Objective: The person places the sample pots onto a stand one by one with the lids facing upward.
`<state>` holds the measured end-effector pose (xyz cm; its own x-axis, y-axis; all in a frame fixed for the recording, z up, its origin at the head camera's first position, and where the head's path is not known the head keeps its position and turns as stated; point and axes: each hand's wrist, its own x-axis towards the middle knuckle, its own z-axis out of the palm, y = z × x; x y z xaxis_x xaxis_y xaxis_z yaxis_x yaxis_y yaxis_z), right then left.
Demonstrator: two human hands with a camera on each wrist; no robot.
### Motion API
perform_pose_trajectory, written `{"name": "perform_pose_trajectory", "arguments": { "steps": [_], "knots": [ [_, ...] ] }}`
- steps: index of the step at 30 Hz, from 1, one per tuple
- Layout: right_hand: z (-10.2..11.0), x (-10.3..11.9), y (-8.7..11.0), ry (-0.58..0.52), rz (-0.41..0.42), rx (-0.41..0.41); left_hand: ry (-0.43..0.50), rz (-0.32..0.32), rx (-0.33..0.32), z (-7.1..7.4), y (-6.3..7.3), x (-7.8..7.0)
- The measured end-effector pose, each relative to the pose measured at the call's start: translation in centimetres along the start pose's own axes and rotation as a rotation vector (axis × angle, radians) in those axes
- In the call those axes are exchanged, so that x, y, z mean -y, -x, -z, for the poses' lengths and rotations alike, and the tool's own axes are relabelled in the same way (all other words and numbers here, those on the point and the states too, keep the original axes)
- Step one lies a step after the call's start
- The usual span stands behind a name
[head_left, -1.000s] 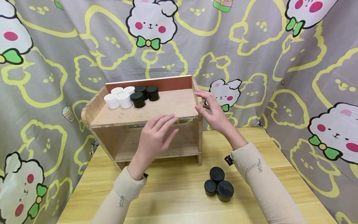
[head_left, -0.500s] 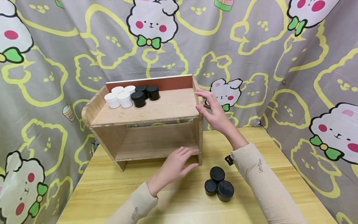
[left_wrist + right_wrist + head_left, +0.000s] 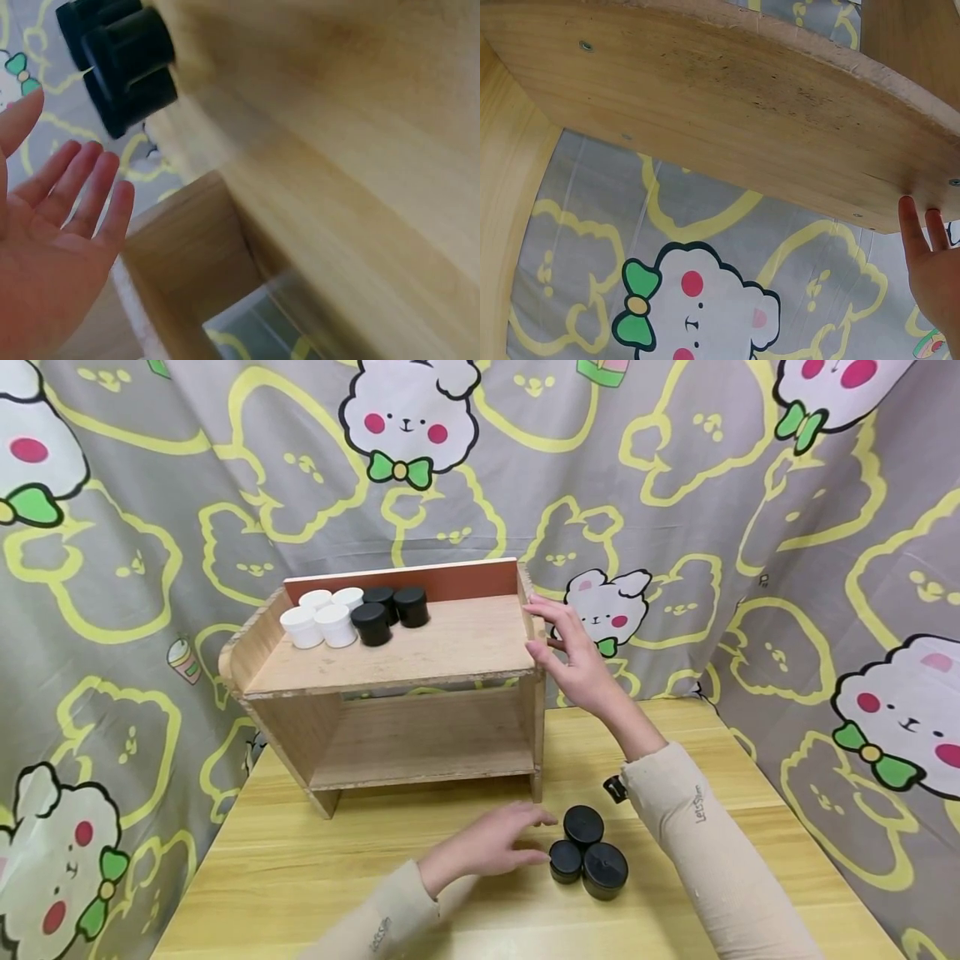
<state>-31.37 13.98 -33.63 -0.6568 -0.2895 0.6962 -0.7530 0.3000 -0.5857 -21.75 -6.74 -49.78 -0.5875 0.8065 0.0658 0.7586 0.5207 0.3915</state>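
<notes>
My left hand [image 3: 491,842] reaches low over the table, fingers and thumb extended toward a group of black lidded jars. Its thumb tip is right at the smallest jar [image 3: 566,862]; a second jar [image 3: 583,827] and a wider jar [image 3: 604,870] stand against it. In the left wrist view the palm [image 3: 56,247] holds nothing, with the dark jars [image 3: 131,56] beyond the fingers. My right hand [image 3: 576,664] rests at the right side panel of a small wooden shelf [image 3: 450,652]. The right wrist view shows straight fingertips [image 3: 907,214] touching that panel's outer face.
On the shelf's upper board, several white jars [image 3: 335,627] stand at the left beside three black jars [image 3: 372,625]. The lower board [image 3: 420,743] lies beneath. A patterned curtain [image 3: 465,502] hangs around the wooden table [image 3: 420,910].
My left hand has moved from in front of the shelf down and right to the black jars on the table. The right hand has stayed at the shelf's side.
</notes>
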Motion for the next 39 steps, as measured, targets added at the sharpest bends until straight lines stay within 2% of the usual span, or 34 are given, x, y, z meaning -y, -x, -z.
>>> {"name": "perform_pose_trajectory", "arguments": {
  "steps": [4, 10, 14, 18, 26, 33, 39],
  "knots": [
    [-0.1, 0.8, -0.1, -0.004, -0.006, 0.003, -0.017, -0.009, 0.029, -0.8, -0.4, -0.2],
    [0.4, 3.5, 0.0, -0.018, -0.02, 0.011, -0.05, -0.022, 0.047, -1.5, -1.2, -0.6],
    [0.5, 3.9, 0.0, -0.026, -0.016, 0.016, -0.067, -0.013, 0.07, -2.0, -1.6, -0.8],
    [0.4, 3.7, -0.1, -0.032, -0.011, 0.015, -0.084, -0.024, 0.069, -2.5, -1.9, -0.9],
    [0.2, 0.3, -0.1, -0.013, -0.006, 0.003, -0.114, -0.056, 0.059, -3.0, -1.9, -1.0],
    [0.3, 2.4, -0.1, -0.024, -0.012, 0.007, -0.129, -0.09, 0.034, -2.9, -1.9, -1.1],
    [0.0, 0.3, -0.1, -0.007, -0.009, 0.0, -0.121, -0.079, 0.041, -3.0, -1.8, -0.9]
  ]
}}
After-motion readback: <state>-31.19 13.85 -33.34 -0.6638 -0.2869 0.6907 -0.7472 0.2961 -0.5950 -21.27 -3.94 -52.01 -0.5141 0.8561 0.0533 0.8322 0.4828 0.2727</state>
